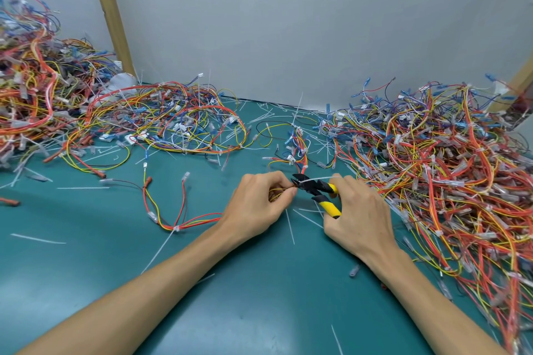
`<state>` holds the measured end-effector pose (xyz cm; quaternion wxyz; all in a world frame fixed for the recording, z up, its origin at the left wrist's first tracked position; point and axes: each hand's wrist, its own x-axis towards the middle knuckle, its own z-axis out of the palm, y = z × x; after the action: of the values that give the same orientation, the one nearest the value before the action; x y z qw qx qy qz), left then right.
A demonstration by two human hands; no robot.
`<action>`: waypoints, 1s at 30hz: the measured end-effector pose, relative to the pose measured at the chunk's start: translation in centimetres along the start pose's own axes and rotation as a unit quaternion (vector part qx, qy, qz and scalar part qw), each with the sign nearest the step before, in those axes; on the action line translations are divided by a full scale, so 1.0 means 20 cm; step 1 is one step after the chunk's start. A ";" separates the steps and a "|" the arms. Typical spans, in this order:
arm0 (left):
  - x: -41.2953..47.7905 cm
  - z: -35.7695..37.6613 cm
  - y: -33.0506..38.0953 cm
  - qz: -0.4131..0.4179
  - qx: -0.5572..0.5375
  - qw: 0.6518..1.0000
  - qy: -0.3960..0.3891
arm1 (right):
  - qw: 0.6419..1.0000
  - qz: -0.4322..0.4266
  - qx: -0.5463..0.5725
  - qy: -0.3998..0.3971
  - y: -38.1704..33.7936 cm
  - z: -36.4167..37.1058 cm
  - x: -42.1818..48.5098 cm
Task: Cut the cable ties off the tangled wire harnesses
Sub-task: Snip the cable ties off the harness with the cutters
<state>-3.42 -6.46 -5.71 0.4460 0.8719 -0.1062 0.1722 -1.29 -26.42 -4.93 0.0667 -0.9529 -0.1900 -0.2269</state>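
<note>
My left hand [259, 202] pinches a thin bundle of red and yellow wires, part of a wire harness [184, 222] that trails left across the green mat. My right hand [357, 216] grips yellow-and-black side cutters [318, 192]. The black jaws sit at my left fingertips, around a white cable tie [313, 179] whose tail lies across the cutters toward my right hand. A second white tie [176, 229] wraps the same harness farther left. The wires inside my left fist are hidden.
Large tangles of coloured harnesses lie at the left [34, 89], centre back [173, 121] and right [450, 170]. Several cut white tie pieces [290, 225] litter the mat [259, 297]. A grey wall stands behind, with a wooden post [109, 11] at the left.
</note>
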 end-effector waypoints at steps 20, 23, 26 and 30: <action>0.00 0.00 -0.01 0.005 0.010 1.000 0.000 | 1.000 0.008 0.000 -0.027 -0.01 -0.01 0.00; 0.00 0.00 -0.01 0.004 0.009 1.000 0.002 | 1.000 0.007 -0.004 -0.018 -0.01 0.00 0.00; 0.00 0.00 0.00 0.003 0.009 1.000 0.001 | 1.000 0.006 0.001 0.005 -0.01 0.00 0.00; 0.00 0.00 0.00 0.004 0.012 1.000 -0.001 | 1.000 -0.001 0.011 0.015 -0.01 0.00 0.00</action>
<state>-3.46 -6.40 -5.77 0.4348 0.8769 -0.1075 0.1746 -1.32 -26.30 -4.99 0.0796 -0.9485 -0.1924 -0.2389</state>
